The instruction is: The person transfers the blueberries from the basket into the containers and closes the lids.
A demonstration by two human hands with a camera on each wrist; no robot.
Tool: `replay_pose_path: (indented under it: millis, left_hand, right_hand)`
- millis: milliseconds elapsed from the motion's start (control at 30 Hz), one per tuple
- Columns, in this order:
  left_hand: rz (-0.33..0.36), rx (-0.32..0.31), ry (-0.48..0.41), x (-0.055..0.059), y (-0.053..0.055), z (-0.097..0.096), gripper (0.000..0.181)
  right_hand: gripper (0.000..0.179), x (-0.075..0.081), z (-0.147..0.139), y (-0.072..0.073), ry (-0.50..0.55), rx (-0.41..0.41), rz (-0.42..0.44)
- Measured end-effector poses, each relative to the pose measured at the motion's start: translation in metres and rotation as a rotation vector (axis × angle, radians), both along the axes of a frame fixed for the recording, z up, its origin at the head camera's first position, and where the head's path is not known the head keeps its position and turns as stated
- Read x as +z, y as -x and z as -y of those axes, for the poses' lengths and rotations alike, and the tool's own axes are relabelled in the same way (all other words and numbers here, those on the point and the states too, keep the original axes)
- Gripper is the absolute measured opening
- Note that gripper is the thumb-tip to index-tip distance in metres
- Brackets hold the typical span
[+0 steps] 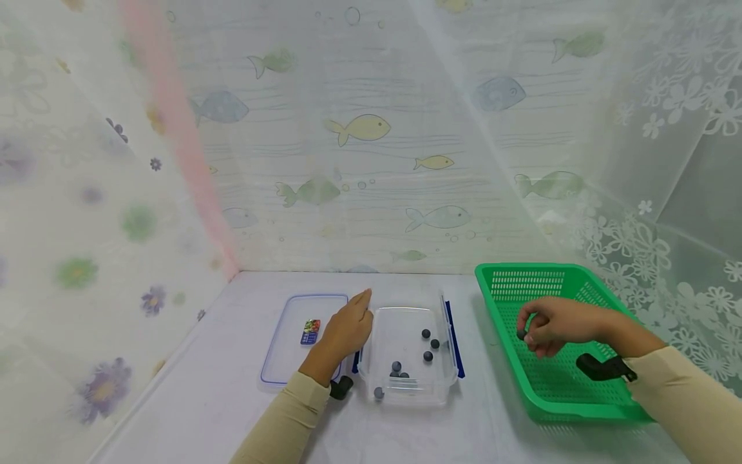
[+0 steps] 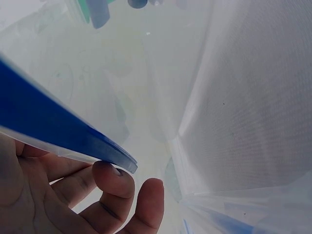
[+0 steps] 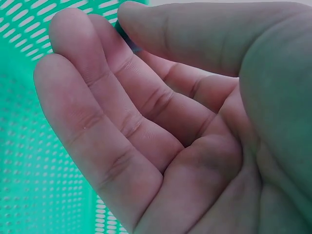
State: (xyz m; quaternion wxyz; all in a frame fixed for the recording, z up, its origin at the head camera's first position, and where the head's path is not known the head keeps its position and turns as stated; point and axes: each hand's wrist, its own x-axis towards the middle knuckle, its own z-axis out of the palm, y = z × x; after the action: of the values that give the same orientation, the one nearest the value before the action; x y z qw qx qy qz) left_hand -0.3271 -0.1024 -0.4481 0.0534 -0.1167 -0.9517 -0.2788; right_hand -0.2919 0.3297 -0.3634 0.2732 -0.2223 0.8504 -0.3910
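Note:
My right hand [image 1: 559, 325] is over the green basket [image 1: 530, 403], pinching a small dark ball [image 1: 521, 334] between thumb and fingertips. In the right wrist view, the thumb and fingers mostly hide this ball [image 3: 126, 36]. To the left stands a clear plastic box [image 1: 408, 316] with its blue side latches swung out. Several dark balls [image 1: 428, 356] lie inside it. Along the box's left side rests my left hand [image 1: 348, 325], fingers pointing forward. Up close in the left wrist view, its loosely bent fingers [image 2: 114, 180] touch the edge of a blue latch [image 2: 63, 122].
Left of the box, a clear lid [image 1: 284, 328] with a blue seal lies flat on the white tabletop [image 1: 220, 367], bearing a small colourful label [image 1: 310, 331]. A curtain [image 1: 371, 180] printed with fish hangs behind. Black wrist straps [image 1: 599, 368] are on both arms.

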Motion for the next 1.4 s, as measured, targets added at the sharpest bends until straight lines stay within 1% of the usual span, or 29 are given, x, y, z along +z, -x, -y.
replay_pose_path:
  millis: [333, 467, 633, 767, 900, 1100, 1400]
  left_hand:
    - [-0.008, -0.006, -0.003, -0.002, 0.001, 0.001, 0.058]
    - [-0.011, -0.010, 0.000, -0.001, 0.000, 0.002, 0.058]
    - [-0.006, -0.012, -0.009, -0.001, -0.001, 0.002, 0.058]
    - [-0.008, -0.012, -0.009, 0.000, 0.000, 0.002, 0.058]
    - [-0.013, -0.015, -0.008, -0.001, 0.000, 0.002, 0.058]
    - [-0.018, -0.015, -0.003, 0.000, 0.000, 0.002, 0.058]
    - [-0.015, -0.019, -0.013, -0.001, -0.001, 0.001, 0.058]
  right_hand:
    - [0.027, 0.020, 0.019, 0.002, -0.008, -0.011, -0.065]
    - [0.028, 0.023, 0.032, 0.004, -0.001, 0.008, -0.087]
    - [0.025, 0.024, 0.047, 0.007, -0.013, 0.002, -0.115]
    - [0.026, 0.025, 0.060, 0.010, -0.003, -0.012, -0.109]
    - [0.026, 0.025, 0.073, 0.013, 0.019, 0.000, -0.100]
    - [0.025, 0.027, 0.087, 0.016, 0.028, 0.007, -0.118]
    - [0.024, 0.020, 0.104, 0.019, 0.035, 0.029, -0.121]
